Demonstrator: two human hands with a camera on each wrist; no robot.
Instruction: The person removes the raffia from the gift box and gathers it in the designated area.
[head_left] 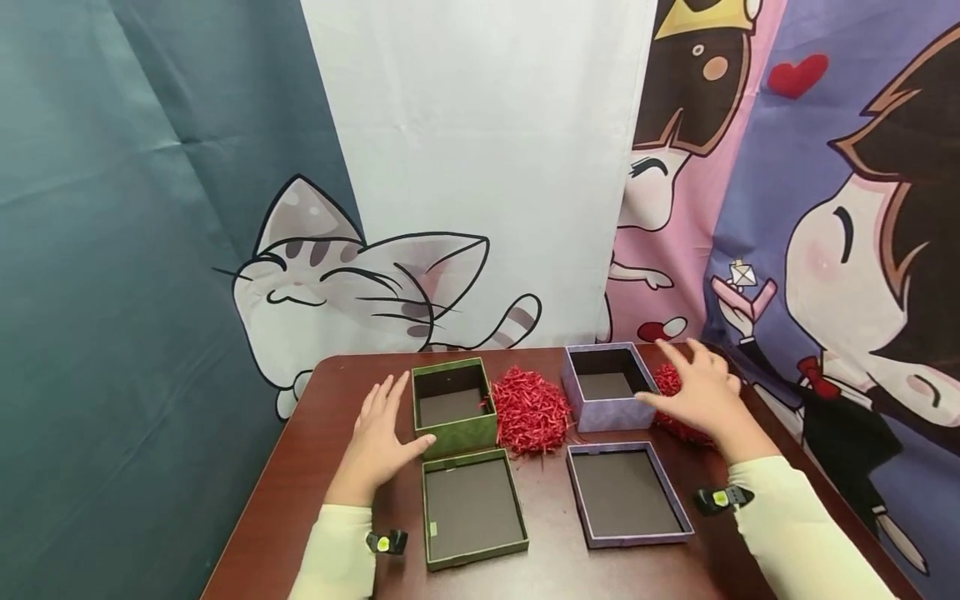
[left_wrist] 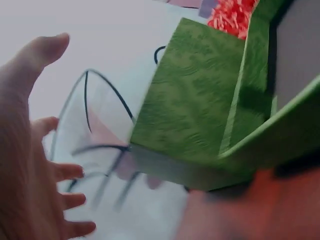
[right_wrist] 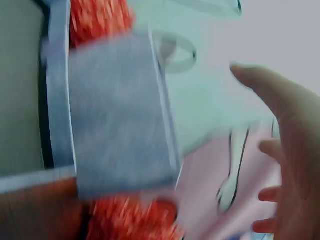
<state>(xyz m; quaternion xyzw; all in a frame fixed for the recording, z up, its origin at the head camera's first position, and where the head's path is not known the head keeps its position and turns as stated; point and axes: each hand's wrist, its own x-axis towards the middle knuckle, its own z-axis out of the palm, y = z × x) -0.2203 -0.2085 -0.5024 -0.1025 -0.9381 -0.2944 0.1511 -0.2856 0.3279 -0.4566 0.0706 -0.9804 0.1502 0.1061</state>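
Observation:
My left hand (head_left: pixel 381 437), fingers spread, hovers beside the left wall of a green box (head_left: pixel 454 435) and holds nothing. In the left wrist view the thumb and fingers stand apart from the green box (left_wrist: pixel 190 90). My right hand (head_left: pixel 696 396) is spread too, near the right side of a purple box (head_left: pixel 618 414). The right wrist view, somewhat blurred, has that purple box (right_wrist: pixel 120 115) to the left of the fingers, with a gap between. Both boxes stand without lids, and their dark insides show.
A green lid (head_left: pixel 476 510) lies inside-up before the green box, a purple lid (head_left: pixel 630 492) before the purple one. Red shredded paper (head_left: pixel 531 410) is heaped between the boxes; more red shreds (head_left: pixel 670 381) lie partly behind my right hand. Printed curtains (head_left: pixel 480 150) hang behind the brown table (head_left: pixel 292 475).

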